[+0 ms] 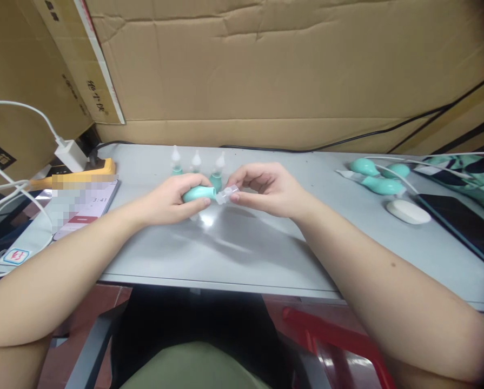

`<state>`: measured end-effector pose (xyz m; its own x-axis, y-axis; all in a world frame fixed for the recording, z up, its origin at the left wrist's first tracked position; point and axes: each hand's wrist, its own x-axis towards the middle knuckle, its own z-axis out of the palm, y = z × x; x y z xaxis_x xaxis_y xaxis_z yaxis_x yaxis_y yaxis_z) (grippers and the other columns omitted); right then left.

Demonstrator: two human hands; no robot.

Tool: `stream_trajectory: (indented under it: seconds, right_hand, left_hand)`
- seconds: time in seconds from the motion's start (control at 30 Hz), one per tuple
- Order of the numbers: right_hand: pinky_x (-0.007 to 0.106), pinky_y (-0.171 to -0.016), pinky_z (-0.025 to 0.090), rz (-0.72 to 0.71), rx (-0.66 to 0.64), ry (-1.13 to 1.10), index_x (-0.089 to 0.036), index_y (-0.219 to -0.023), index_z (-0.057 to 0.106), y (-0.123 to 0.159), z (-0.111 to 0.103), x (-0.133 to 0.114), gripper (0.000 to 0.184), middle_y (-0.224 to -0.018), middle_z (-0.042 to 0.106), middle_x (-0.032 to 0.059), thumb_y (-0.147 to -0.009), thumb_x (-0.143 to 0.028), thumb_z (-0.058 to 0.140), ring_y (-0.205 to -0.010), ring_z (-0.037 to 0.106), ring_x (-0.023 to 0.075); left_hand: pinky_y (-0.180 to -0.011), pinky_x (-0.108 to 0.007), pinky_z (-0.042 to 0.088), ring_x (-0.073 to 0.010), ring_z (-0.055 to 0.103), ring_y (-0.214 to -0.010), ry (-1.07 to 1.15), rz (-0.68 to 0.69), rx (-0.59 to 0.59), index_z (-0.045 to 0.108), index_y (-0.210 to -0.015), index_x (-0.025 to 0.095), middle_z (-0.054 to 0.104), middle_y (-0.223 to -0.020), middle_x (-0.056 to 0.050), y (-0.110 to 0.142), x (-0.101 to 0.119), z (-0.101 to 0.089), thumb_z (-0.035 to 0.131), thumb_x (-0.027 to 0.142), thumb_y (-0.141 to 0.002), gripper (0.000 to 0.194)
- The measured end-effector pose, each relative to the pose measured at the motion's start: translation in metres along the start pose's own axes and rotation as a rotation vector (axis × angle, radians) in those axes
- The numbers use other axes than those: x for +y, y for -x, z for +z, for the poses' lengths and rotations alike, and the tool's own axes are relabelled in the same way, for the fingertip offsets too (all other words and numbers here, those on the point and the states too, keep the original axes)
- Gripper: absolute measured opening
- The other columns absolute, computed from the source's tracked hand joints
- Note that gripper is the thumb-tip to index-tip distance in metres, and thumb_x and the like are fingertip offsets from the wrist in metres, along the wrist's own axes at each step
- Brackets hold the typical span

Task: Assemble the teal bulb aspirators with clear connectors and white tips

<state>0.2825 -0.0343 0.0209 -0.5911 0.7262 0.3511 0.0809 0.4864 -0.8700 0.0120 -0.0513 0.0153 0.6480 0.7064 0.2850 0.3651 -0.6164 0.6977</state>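
Note:
Over the middle of the desk, my left hand (166, 199) is closed around a teal squeeze bulb (200, 193), its open neck turned right. Pinched in the fingers of my right hand (272, 186) is a clear plastic nozzle piece (227, 194). It is at the mouth of the bulb; whether the two are joined I cannot tell. Just behind my hands stand three teal nasal aspirators with clear pointed tips: a left one (176, 161), a middle one (196, 161) and a right one (219, 167). My left hand partly hides their lower parts.
On the right lie several teal bulbs (382, 185), a white oval object (408, 212), a dark tablet-like device (469, 227) and a patterned cloth (469, 181). A lit phone (88, 208), yellow power strip (73, 175) and white charger (70, 155) occupy the left. Cardboard (266, 75) stands behind the desk.

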Motion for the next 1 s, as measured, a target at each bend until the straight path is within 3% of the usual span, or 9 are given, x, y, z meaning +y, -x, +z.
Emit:
stream_trajectory:
  seconds: [0.27,0.6,1.0]
  right_hand:
    - [0.034,-0.076,0.06,0.006,0.094,-0.031,-0.021,-0.09,0.079,-0.001,0.006,0.002,0.038,-0.085,0.078,0.0037,-0.077,-0.049,0.102,-0.076,0.07,0.0172]
    - [0.035,-0.073,0.056,0.01,0.129,0.073,-0.023,-0.081,0.065,-0.001,0.013,0.001,0.052,-0.084,0.074,0.0041,-0.078,-0.064,0.097,-0.076,0.064,0.0185]
    - [0.032,-0.07,0.052,-0.03,0.138,0.023,-0.022,-0.081,0.061,-0.002,0.018,0.007,0.05,-0.084,0.072,0.0029,-0.08,-0.055,0.098,-0.073,0.061,0.0153]
  left_hand:
    - [-0.072,-0.028,0.049,-0.0145,0.065,-0.08,-0.008,0.052,0.021,0.07,-0.112,0.017,0.072,-0.092,-0.003,0.001,-0.002,0.002,0.065,0.043,-0.104,0.027]
    - [-0.076,-0.031,0.05,-0.0167,0.064,-0.079,-0.093,0.096,0.136,0.069,-0.103,0.018,0.073,-0.089,-0.004,-0.004,-0.005,0.009,0.062,0.045,-0.104,0.028]
    - [-0.08,-0.031,0.051,-0.0176,0.065,-0.084,-0.161,0.153,0.192,0.072,-0.107,0.016,0.074,-0.092,-0.005,-0.004,-0.011,0.013,0.06,0.04,-0.106,0.027]
